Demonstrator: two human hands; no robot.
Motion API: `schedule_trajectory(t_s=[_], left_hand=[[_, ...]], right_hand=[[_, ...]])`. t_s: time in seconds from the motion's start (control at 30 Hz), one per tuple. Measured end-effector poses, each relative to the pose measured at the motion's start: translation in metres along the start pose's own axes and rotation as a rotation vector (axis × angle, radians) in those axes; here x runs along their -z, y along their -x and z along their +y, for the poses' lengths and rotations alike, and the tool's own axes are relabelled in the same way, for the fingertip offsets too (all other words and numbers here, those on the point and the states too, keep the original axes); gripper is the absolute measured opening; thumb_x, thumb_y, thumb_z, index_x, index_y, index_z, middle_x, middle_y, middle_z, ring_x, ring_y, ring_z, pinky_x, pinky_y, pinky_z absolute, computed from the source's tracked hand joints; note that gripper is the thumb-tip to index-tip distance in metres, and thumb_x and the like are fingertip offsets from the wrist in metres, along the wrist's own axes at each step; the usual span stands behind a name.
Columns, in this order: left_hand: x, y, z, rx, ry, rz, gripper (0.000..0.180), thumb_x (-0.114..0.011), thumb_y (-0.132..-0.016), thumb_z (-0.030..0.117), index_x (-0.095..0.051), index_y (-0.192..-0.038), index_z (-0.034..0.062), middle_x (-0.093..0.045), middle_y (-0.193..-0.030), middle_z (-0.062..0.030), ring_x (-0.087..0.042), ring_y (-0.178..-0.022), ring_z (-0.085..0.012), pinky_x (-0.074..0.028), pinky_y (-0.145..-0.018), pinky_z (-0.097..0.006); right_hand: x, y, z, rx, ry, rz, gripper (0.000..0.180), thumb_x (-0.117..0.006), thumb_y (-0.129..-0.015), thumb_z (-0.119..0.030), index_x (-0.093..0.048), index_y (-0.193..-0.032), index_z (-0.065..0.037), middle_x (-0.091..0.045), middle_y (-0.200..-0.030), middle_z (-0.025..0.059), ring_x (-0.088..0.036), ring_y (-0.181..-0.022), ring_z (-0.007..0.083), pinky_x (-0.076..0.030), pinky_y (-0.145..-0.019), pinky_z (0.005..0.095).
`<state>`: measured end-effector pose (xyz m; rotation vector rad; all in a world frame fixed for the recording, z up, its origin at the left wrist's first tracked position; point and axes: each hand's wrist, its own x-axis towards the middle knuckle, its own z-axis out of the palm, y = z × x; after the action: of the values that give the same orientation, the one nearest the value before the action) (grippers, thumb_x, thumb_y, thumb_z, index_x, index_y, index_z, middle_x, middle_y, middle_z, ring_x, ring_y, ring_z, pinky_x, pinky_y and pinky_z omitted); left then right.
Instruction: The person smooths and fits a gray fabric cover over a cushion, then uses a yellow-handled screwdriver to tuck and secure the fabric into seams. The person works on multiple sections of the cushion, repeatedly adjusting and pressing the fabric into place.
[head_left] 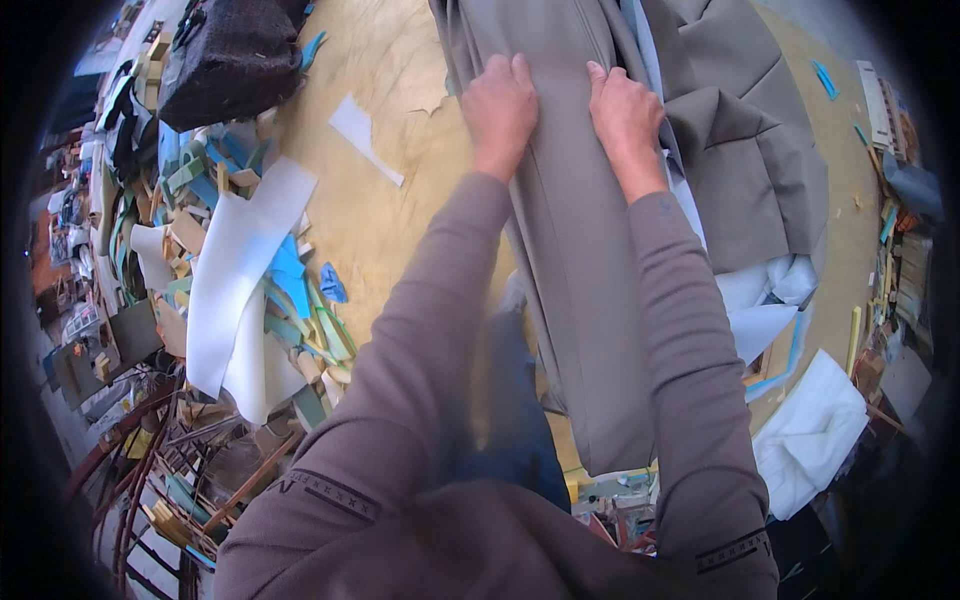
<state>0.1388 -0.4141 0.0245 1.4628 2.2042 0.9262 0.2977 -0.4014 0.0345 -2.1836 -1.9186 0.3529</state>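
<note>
A long grey-brown upholstery cover (580, 280), smooth and leather-like, runs from the far edge of the view down toward my body, its near end squared off and stuffed-looking. My left hand (500, 112) grips its left side near the far end, fingers curled into the material and thumb pointing away from me. Level with it, my right hand (628, 125) clasps the right side, thumb on top. Both sets of fingertips are partly hidden in folds. To the right lies more creased grey material (745, 150), with white padding (760, 290) showing beneath it.
Foam offcuts (290, 275) and white sheet pieces (240, 270) heap up at the left of the tan surface (400, 50). A dark bag (235, 60) sits at the far left. Crumpled white wadding (812, 430) hangs at the near right. Bent metal bars (130, 480) stand low left.
</note>
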Motion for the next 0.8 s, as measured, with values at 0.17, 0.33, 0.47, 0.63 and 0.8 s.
schedule_trajectory(t_s=[0.17,0.33,0.47,0.63,0.8], left_hand=[[-0.005,0.009,-0.012,0.002,0.114,0.019,0.048,-0.054,-0.109,0.044,-0.067,-0.091,0.0013,-0.075,-0.095,-0.0299,-0.069,-0.099,-0.0562,-0.052,-0.093,-0.061],[0.003,-0.001,-0.012,0.017,0.103,-0.092,0.044,-0.057,-0.109,0.044,-0.064,-0.098,0.0014,-0.073,-0.1,-0.0317,-0.069,-0.099,-0.0537,-0.052,-0.088,-0.061],[0.036,0.053,-0.011,0.005,0.038,-0.183,0.048,-0.061,-0.107,0.049,-0.061,-0.104,0.0005,-0.071,-0.1,-0.0297,-0.068,-0.097,-0.0516,-0.052,-0.085,-0.058],[0.069,0.171,-0.004,-0.007,-0.007,-0.35,0.052,-0.075,-0.101,0.049,-0.059,-0.089,0.0008,-0.068,-0.089,-0.0261,-0.067,-0.087,-0.049,-0.052,-0.078,-0.057],[0.051,0.178,-0.001,0.031,-0.004,-0.29,0.052,-0.076,-0.101,0.045,-0.059,-0.077,0.0021,-0.068,-0.08,-0.0239,-0.068,-0.079,-0.0471,-0.052,-0.073,-0.057]], right_hand=[[-0.011,0.008,0.006,0.022,0.022,0.023,0.06,-0.041,-0.117,-0.051,-0.075,-0.105,-0.002,-0.079,-0.102,0.0293,-0.075,-0.103,0.0529,-0.057,-0.093,0.0626],[-0.006,0.005,0.004,-0.029,0.031,-0.008,0.059,-0.045,-0.115,-0.055,-0.072,-0.111,-0.002,-0.078,-0.107,0.0301,-0.075,-0.105,0.0516,-0.056,-0.094,0.0634],[0.004,0.036,0.017,-0.065,-0.03,-0.027,0.063,-0.048,-0.111,-0.061,-0.067,-0.119,-0.002,-0.077,-0.113,0.0316,-0.074,-0.104,0.0528,-0.055,-0.092,0.0647],[0.012,0.129,0.05,-0.045,-0.133,0.062,0.064,-0.054,-0.109,-0.062,-0.059,-0.129,-0.002,-0.076,-0.111,0.0317,-0.072,-0.102,0.0545,-0.055,-0.089,0.0637],[0.015,0.147,0.058,-0.062,-0.102,0.056,0.061,-0.057,-0.108,-0.06,-0.059,-0.125,-0.002,-0.076,-0.107,0.0298,-0.073,-0.099,0.0529,-0.055,-0.085,0.063]])
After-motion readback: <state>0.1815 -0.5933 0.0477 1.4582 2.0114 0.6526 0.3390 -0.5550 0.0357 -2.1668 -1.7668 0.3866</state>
